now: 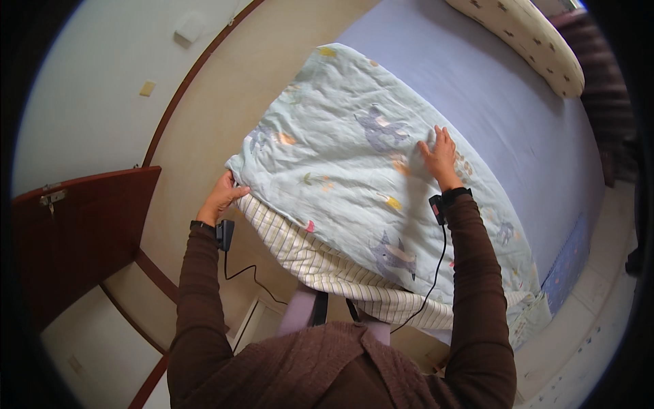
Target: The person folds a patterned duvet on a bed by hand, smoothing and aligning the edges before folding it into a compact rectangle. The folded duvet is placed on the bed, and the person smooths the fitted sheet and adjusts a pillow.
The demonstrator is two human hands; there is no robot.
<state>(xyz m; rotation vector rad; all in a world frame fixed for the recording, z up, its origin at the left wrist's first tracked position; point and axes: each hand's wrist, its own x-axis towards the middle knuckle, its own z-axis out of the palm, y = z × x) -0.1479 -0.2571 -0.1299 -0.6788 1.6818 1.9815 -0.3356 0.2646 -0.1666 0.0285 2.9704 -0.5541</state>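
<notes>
A pale green quilt (337, 168) with animal and leaf prints lies over the near end of a bed. Its striped underside (301, 250) shows along the near edge. My left hand (222, 197) grips the quilt's left corner, thumb on top and the other fingers partly hidden. Over on the right, my right hand (440, 156) rests on or just above the quilt's printed face, fingers spread and holding nothing. Wrinkles run across the cloth between the two hands.
Lavender sheet (490, 138) covers the bed beyond the quilt. A long cream bolster (526, 43) lies at the far right. Tan floor (204, 112) runs along the left, with a dark red wooden door (87, 240) standing ajar. Black cables (442, 255) hang from both wrist devices.
</notes>
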